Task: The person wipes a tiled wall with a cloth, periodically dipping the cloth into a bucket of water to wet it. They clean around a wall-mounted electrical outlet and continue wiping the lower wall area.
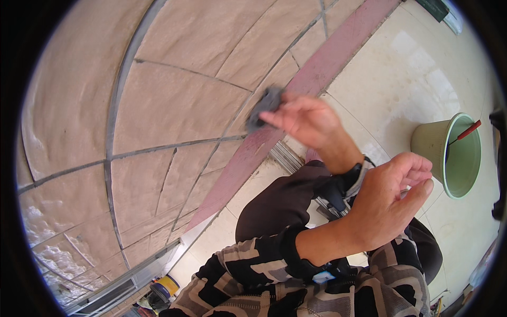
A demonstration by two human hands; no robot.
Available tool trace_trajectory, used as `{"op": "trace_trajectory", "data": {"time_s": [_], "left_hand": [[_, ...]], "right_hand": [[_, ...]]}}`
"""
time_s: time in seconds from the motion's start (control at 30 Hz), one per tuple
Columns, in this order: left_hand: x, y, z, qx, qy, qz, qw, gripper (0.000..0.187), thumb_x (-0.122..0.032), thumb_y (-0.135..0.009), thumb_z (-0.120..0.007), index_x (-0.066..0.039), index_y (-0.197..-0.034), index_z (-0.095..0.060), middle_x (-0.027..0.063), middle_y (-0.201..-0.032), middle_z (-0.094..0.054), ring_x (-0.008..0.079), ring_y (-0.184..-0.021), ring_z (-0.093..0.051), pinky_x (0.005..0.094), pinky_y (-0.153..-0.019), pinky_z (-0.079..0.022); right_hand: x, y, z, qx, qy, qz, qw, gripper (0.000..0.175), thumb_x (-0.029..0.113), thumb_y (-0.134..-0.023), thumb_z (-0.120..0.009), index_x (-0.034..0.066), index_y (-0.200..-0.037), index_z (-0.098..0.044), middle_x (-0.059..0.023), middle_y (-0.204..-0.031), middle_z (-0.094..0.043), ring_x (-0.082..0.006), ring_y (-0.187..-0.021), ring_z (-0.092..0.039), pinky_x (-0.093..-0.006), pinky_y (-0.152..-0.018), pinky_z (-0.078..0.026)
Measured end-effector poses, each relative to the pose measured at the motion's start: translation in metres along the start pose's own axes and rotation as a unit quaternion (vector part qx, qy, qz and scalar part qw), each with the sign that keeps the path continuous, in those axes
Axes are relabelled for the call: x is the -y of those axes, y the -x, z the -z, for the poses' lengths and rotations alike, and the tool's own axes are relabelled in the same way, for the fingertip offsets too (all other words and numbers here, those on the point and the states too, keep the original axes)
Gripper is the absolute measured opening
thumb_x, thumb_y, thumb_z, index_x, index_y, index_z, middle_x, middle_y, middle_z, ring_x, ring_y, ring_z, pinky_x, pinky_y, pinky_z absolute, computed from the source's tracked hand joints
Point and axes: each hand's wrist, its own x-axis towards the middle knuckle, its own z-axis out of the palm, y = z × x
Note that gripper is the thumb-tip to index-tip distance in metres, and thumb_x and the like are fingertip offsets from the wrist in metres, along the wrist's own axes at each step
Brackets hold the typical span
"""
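My right hand [311,121], slightly blurred, reaches to the upper left and grips a dark grey wad [266,107], a sponge or cloth; which one I cannot tell. The wad lies against the lower edge of a tan stone-look panelled wall [186,99] with grey joint lines, where it meets a flat pink strip [313,75]. My left hand [396,194] is raised over my lap, fingers loosely curled and thumb apart, with no object visible in it.
A pale green bucket [425,142] with a red-handled tool [469,130] in it stands on the cream tiled floor [364,79]. Metal rails [287,156] lie by my knee. A yellow and blue tub [165,286] is at lower left, a dark green object [433,8] at top right.
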Motion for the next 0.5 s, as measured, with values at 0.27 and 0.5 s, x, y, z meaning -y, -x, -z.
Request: {"op": "trace_trajectory", "data": {"time_s": [0.27,0.5], "left_hand": [[-0.003,0.0,-0.003,0.002,0.015,0.002,1.0,0.028,-0.012,-0.092,-0.06,0.005,-0.114,-0.053,0.0106,-0.099,-0.063,0.01,-0.086,-0.06,0.0254,-0.075,-0.051],[0.008,-0.007,-0.012,-0.004,-0.003,-0.016,1.0,0.028,-0.012,-0.092,-0.059,0.006,-0.112,-0.053,0.013,-0.101,-0.063,0.0103,-0.088,-0.059,0.0248,-0.072,-0.053]], "right_hand": [[-0.014,0.007,-0.028,-0.06,0.16,0.088,0.981,0.031,-0.004,-0.079,-0.056,-0.0013,-0.108,-0.045,-0.0065,-0.102,-0.051,-0.0177,-0.09,-0.057,-0.0375,-0.097,-0.043],[-0.048,-0.002,-0.022,-0.072,0.128,-0.045,0.988,0.021,-0.003,-0.078,-0.057,-0.0007,-0.098,-0.05,-0.0075,-0.092,-0.054,-0.0199,-0.086,-0.058,-0.0407,-0.094,-0.045]]}}
